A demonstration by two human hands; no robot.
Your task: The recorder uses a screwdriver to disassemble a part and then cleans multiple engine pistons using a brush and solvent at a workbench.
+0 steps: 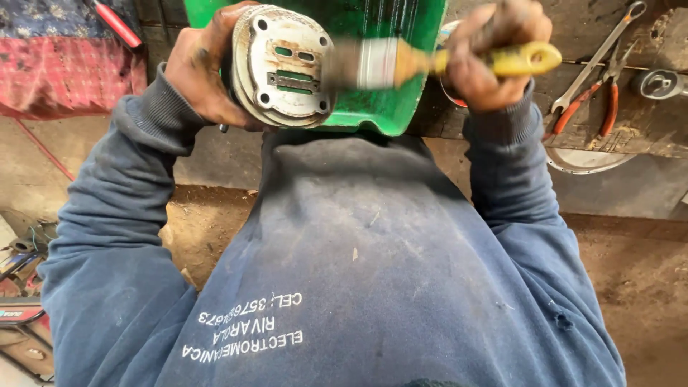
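Observation:
My left hand (201, 72) grips a round grey metal part (283, 64) with slots and bolt holes on its flat face, held up over a green plastic tray (387, 107). My right hand (494, 61) is closed on the yellow handle of a paintbrush (401, 63). The brush's bristles touch the right side of the metal part's face and look blurred. Both hands are dirty and come out of blue sweatshirt sleeves.
A worn wooden bench (645, 129) at the right carries red-handled pliers (598, 100), a long wrench (598, 57) and a round metal piece (659, 82). A curved metal rim (584, 161) hangs at the bench edge. Red patterned cloth (68, 68) lies at upper left, dirt floor below.

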